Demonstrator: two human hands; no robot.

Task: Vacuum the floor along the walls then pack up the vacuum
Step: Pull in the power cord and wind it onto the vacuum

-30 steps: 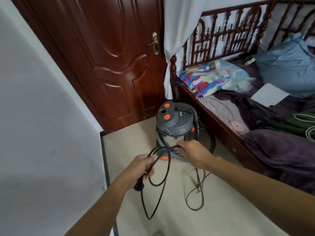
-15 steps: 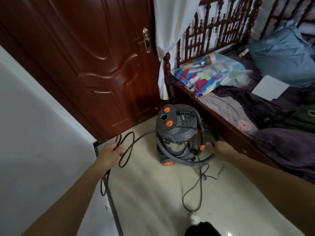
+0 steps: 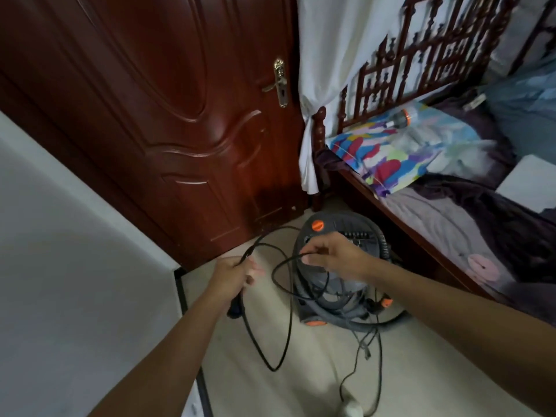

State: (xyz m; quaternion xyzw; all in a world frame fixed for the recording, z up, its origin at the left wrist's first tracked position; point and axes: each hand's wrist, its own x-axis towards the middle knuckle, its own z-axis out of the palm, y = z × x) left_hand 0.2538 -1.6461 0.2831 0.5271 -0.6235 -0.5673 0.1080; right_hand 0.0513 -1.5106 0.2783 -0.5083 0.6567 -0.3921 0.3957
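Observation:
A grey canister vacuum [image 3: 340, 299] with orange knobs stands on the pale floor between the door and the bed, its grey hose coiled round its base. My left hand [image 3: 233, 275] is closed on several loops of the black power cord [image 3: 284, 320], and the plug end hangs below it. My right hand [image 3: 332, 255] pinches another stretch of the same cord in front of the vacuum's lid. More cord trails loose across the floor toward the bottom edge.
A dark red wooden door [image 3: 180, 115] stands closed behind the vacuum. A white wall [image 3: 69, 266] runs along the left. A wooden bed [image 3: 421, 242] with heaped bedding fills the right. A white curtain [image 3: 325, 70] hangs at the bedpost.
My right hand has come up from beside the vacuum's base to the cord over its lid. My left hand has moved toward the middle with the loops.

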